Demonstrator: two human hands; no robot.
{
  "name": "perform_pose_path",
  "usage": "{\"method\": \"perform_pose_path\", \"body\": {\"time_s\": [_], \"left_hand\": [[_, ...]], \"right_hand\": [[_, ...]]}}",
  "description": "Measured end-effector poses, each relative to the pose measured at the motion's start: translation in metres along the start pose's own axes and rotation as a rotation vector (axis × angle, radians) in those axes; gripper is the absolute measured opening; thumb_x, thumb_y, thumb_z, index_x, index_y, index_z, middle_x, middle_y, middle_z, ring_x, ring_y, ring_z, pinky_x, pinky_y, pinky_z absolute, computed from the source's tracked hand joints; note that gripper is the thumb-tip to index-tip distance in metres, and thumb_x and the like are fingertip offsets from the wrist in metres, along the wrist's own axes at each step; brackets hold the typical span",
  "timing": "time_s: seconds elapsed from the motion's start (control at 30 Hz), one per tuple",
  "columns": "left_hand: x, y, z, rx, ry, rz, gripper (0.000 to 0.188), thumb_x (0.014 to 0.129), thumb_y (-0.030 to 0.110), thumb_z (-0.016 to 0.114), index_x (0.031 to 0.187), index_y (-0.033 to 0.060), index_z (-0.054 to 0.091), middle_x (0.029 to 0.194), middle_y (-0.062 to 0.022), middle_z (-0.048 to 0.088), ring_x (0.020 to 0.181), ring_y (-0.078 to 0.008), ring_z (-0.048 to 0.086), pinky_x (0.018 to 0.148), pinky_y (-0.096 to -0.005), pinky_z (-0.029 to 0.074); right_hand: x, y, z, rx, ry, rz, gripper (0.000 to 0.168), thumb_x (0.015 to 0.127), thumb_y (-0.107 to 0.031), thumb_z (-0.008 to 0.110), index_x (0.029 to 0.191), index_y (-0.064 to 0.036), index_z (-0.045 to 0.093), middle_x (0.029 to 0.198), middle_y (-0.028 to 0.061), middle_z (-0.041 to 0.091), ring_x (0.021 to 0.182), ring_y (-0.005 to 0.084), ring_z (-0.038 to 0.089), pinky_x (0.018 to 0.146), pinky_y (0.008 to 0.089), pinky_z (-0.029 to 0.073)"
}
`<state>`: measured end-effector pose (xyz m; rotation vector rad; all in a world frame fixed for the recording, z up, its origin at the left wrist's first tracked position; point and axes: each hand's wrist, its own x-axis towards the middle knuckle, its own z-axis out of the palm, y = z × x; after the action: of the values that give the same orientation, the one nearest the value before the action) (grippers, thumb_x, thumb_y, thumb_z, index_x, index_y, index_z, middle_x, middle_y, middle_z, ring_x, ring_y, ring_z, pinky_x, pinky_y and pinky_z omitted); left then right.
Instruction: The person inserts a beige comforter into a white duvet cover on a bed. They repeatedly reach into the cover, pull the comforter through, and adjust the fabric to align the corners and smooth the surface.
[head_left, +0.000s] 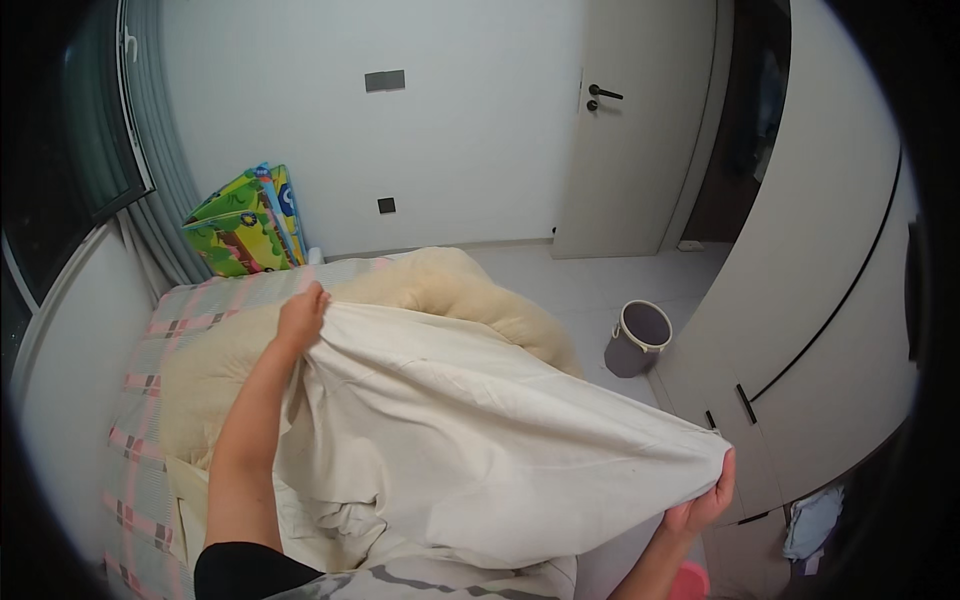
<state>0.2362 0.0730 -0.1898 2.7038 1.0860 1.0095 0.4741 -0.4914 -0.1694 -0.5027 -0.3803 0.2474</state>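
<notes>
A large white cloth cover (480, 435) is stretched between my two hands. My left hand (301, 319) grips its far left corner, raised over the bed. Out to the lower right, my right hand (701, 499) holds the opposite corner, beyond the bed's side. Folds of the cloth hang down toward my body. Beneath and behind it lies a cream fluffy quilt (435, 277), partly hidden by the cover. Under the quilt a plaid bedsheet (139, 450) in pink and grey shows along the left side.
A folded colourful play mat (247, 225) leans at the bed's far end near the grey curtain (161, 150) and window. A waste bin (637, 341) stands on the floor by the wardrobe (795, 300). The door (637, 150) is ahead. Something pink (688, 581) sits low right.
</notes>
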Motion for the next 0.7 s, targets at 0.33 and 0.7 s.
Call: {"method": "perform_pose_path", "body": {"time_s": [0.33,0.7], "left_hand": [[-0.115,0.008,0.081,-0.081,-0.647,-0.296,0.052,0.084,0.044,0.06,0.112,-0.0002,0.06,0.098,-0.0231,0.066,0.094,-0.0376,0.062,0.082,-0.0442,0.048],[-0.252,0.245,0.057,-1.097,-0.857,-0.041,0.04,0.097,0.033,0.049,0.113,-0.0034,0.051,0.106,-0.0265,0.059,0.097,-0.0378,0.058,0.086,-0.0415,0.044]], "right_hand": [[0.057,-0.049,-0.096,-0.186,0.198,-0.026,0.039,0.098,-0.032,0.047,0.111,0.003,0.058,0.112,0.0134,0.062,0.104,0.0245,0.059,0.09,0.0394,0.048],[0.014,0.085,-0.014,-1.47,-0.228,-0.395,0.012,0.087,-0.011,0.058,0.094,-0.002,0.055,0.097,0.0107,0.054,0.095,0.0266,0.052,0.093,0.0367,0.039]]}}
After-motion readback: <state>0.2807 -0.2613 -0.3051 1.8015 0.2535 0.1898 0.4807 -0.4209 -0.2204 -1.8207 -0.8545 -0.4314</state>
